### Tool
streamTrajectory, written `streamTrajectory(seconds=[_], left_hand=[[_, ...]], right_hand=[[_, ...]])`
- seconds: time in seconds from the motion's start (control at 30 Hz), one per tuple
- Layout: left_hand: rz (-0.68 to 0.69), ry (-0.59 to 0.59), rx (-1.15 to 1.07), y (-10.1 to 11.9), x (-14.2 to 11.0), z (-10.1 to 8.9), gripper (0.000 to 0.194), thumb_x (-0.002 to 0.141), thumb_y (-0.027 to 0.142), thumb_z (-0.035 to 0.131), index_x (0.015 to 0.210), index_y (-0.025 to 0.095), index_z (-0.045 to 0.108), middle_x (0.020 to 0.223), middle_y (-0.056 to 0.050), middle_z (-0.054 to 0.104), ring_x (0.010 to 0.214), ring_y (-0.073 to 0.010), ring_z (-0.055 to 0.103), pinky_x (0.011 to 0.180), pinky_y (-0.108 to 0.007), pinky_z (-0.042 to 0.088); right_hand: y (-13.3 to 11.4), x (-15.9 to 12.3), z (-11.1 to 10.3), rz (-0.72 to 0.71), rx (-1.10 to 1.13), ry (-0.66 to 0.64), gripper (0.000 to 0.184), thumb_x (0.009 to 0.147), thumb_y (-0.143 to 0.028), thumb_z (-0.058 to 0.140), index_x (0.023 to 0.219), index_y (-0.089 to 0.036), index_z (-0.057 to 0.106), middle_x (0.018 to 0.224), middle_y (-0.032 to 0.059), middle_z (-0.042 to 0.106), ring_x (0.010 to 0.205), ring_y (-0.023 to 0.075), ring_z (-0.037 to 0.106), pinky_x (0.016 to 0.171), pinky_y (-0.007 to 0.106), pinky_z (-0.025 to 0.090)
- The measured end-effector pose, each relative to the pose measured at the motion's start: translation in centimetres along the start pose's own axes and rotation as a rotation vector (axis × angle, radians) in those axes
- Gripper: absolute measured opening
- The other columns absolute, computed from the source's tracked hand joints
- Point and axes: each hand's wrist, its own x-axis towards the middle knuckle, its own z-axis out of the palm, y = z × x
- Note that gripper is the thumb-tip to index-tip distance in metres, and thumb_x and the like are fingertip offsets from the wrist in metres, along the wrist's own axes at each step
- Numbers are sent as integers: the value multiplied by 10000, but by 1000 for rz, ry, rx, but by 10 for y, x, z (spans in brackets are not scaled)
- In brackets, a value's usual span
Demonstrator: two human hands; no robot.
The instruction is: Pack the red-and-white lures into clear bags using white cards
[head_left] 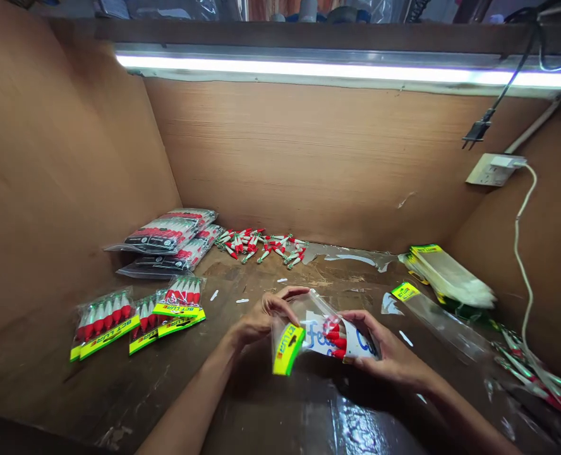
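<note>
My left hand (261, 316) grips a clear plastic bag with a yellow-green header (287, 351) by its left end, fingers bent over it. From the right, my right hand (389, 354) has its thumb and fingers closed around a white sheet with blue print (316, 335) and red-tipped fishing lures (337, 341). The bag and the sheet overlap between my hands. How far the lures lie inside the bag I cannot tell. Both hands are just above the brown table, and the right palm is hidden.
Filled lure packs (105, 322) lie at left, before stacked larger packs (167, 237). Loose red-and-white lures (256, 243) are heaped at the back. At right are a stack of bags (451, 275), a single flat bag (441, 319), more lures (522, 370) and a white cable (517, 234).
</note>
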Motion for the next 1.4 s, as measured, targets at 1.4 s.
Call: streamTrajectory(seconds=[1.4], left_hand=[[-169,-385,1126,-23,-31,38,538,957,380,529,1463,457,363,1637,38,151,1502,-331,67,1169,-629,149]], right_hand=[[48,-22,-30,96,-474,137,720,761,-246,648,1439,-247,407,1377,106,520,1236,284,527,1047,445,425]])
